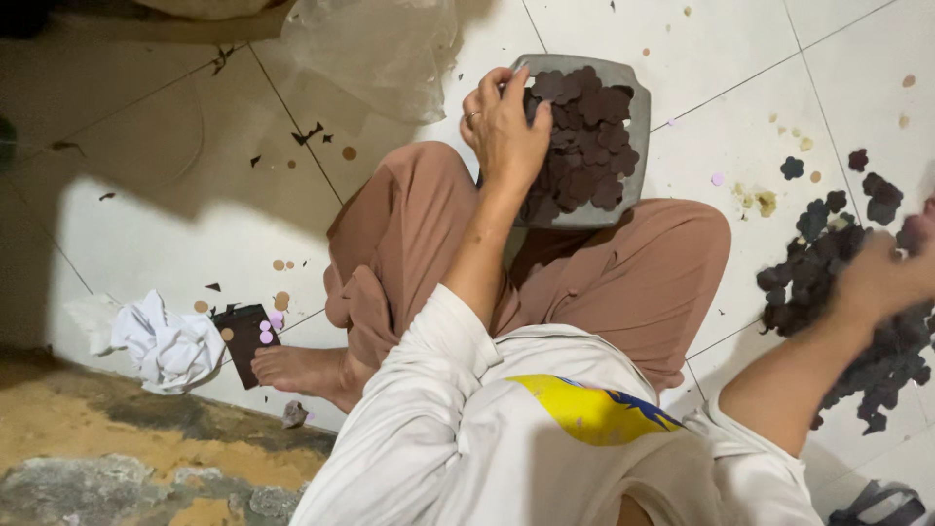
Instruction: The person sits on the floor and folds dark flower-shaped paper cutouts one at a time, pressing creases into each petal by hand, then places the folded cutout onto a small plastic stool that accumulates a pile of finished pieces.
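Trouble here looked most likely to come from that grey tray point(638, 127), honestly. It sat tilted across the person's knees rather than flat on the tiled floor point(146, 244), heaped with dark flower-shaped cutouts point(584, 136) right up to the rim. The left hand point(504, 127) was spread over the near edge of the heap, fingers curled into the pieces, grasping a few of them as far as I could see. One shift of a leg and I reckon the whole load would have slid off toward the tiles.

The right hand point(891, 273) was blurred over the loose pile of the same cutouts point(838, 292) on the floor to the right, so I couldn't tell if it was clenched on anything or empty. That pile already trailed out with strays around it, and a quick swipe could have scattered them further, in among the small pale scraps point(760, 200) lying nearby.

Also a crumpled white cloth point(166, 346) and a dark card piece point(245, 336) lay just beside the bare foot point(302, 370), easy to kick.
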